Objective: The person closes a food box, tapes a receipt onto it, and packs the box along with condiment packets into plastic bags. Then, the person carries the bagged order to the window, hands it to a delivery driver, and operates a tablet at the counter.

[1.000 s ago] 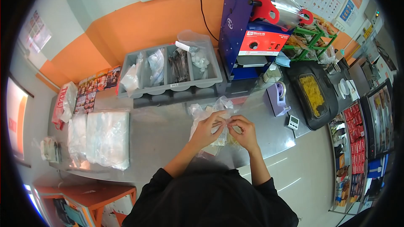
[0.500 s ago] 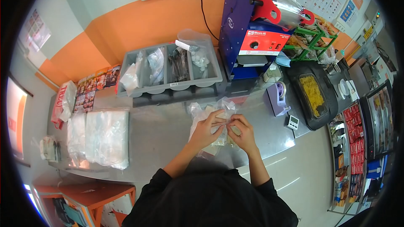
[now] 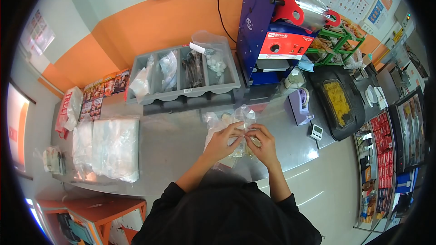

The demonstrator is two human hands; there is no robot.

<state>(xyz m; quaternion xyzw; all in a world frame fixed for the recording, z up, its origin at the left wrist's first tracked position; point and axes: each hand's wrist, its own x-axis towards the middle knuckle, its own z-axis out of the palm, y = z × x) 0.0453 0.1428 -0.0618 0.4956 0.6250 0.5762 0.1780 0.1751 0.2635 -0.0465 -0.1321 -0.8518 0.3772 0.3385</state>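
A clear plastic bag with pale packets inside lies on the metal table. Over its middle, my left hand pinches the plastic between bent fingers. My right hand grips the gathered plastic just beside it, fingertips nearly touching those of the left. The fingers hide the exact spot where the plastic is pinched.
Behind the bag stands a grey divided tray with wrapped cutlery. Left is a stack of clear plastic bags. Right are a blue sealing machine, a tape dispenser, a timer and a black food container.
The fingers of both hands have shifted slightly while staying on the bag. The bag remains in nearly the same place.
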